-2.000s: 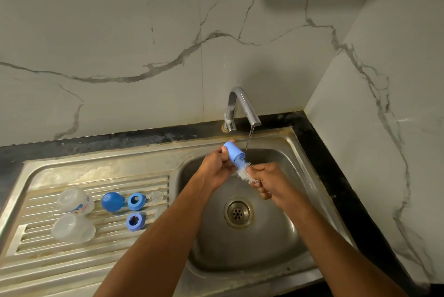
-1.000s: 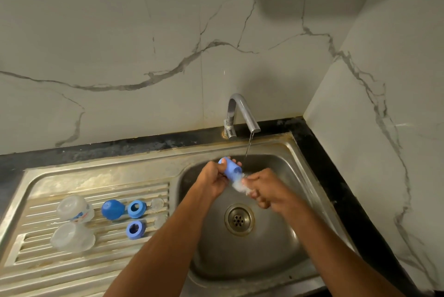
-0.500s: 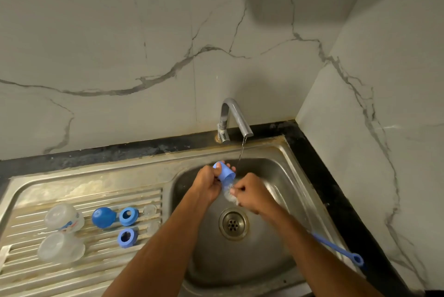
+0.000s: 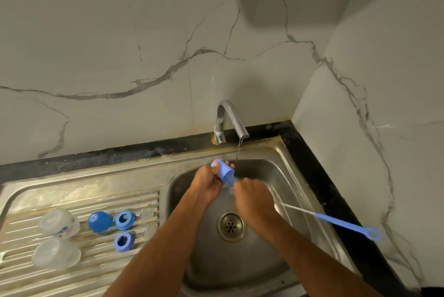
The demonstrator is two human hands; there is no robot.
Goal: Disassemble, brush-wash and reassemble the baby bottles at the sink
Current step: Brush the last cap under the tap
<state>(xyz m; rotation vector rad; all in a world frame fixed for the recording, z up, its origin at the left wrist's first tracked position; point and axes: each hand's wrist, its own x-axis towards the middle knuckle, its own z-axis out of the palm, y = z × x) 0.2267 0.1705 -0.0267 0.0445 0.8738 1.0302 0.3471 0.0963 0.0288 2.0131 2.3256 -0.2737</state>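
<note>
Gripping blue cap point(image 4: 224, 172), left-hand fingers point(image 4: 216, 164) around it.

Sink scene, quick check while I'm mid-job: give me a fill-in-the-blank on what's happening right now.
1. The left hand holds a blue cap over the ___.
2. The right hand grips a long-handled ___.
3. Water from the tap is ___.
4. On the drainboard lie ___ blue rings.

Missing words: sink; brush; running; two
</note>
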